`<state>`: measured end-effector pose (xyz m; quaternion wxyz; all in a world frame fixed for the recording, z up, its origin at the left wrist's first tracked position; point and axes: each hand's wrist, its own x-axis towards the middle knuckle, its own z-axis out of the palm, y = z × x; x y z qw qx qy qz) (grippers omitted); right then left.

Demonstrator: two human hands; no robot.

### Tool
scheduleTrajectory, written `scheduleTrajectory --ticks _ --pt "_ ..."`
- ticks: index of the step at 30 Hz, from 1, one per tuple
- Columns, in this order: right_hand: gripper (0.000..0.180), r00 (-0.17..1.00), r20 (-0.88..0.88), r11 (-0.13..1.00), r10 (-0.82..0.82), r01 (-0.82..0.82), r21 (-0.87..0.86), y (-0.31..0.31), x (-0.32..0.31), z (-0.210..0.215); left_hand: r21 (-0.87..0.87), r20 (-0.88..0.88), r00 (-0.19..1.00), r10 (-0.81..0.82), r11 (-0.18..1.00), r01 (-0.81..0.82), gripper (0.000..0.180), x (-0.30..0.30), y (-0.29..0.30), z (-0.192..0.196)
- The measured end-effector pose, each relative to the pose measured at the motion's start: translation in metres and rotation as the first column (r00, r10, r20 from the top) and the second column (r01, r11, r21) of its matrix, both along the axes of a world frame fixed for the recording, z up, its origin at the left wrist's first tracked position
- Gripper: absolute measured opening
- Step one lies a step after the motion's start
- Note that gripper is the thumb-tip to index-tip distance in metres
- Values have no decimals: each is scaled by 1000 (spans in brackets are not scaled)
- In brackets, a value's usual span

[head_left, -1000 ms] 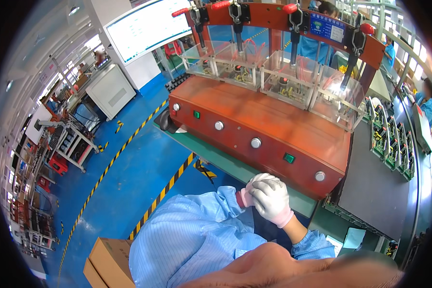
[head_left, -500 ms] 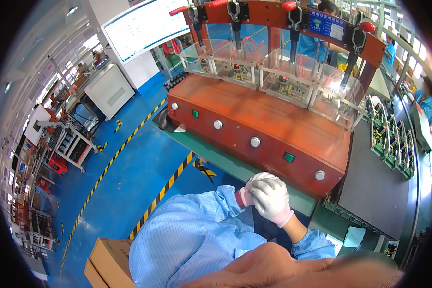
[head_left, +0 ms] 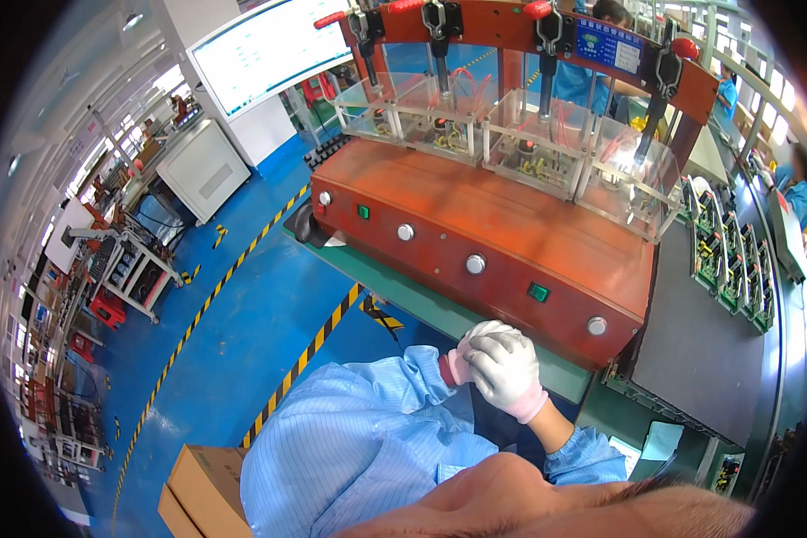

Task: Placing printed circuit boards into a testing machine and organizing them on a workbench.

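Observation:
Both hands are in white gloves with pink cuffs, clasped together at the front edge of the green bench. My right hand (head_left: 509, 369) lies over my left hand (head_left: 482, 331), its fingers bent round it. The left hand looks curled, but the right covers most of its fingers, and whether anything lies inside cannot be seen. Just beyond the hands is the red-orange test fixture (head_left: 484, 197), with round silver buttons and green switches on its front. Clear covers (head_left: 533, 148) stand along its back, under toggle clamps (head_left: 547, 45) with red handles.
On the right, green circuit boards (head_left: 733, 255) stand in a row beside a dark grey surface (head_left: 699, 345). A black mouse (head_left: 306, 223) sits at the bench's left end. A lit screen (head_left: 273, 54) is behind. A cardboard box (head_left: 202, 493) stands lower left. Other people work farther back.
My hands stay clasped in the same place. The view has shifted very slightly; nothing else has visibly moved.

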<state>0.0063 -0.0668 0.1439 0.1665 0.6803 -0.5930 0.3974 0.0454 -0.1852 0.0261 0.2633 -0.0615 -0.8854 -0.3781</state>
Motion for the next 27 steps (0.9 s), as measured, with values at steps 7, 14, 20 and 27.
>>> scheduleTrajectory --ticks 7,14,20,27 --pt "14 1000 -12 1000 -9 9 9 0 1 -1 66 154 987 -48 997 38 29 -7 -5 -26" --pt "14 1000 -12 1000 -19 19 16 0 0 -3 75 -15 999 -48 996 49 30 -1 2 -1" --pt "15 1000 -21 1000 -20 21 22 1 0 -2 -531 159 962 223 841 -106 29 2 9 4" --pt "14 999 -29 999 -26 27 17 1 0 -4 -187 111 991 71 981 -50 28 0 7 1"
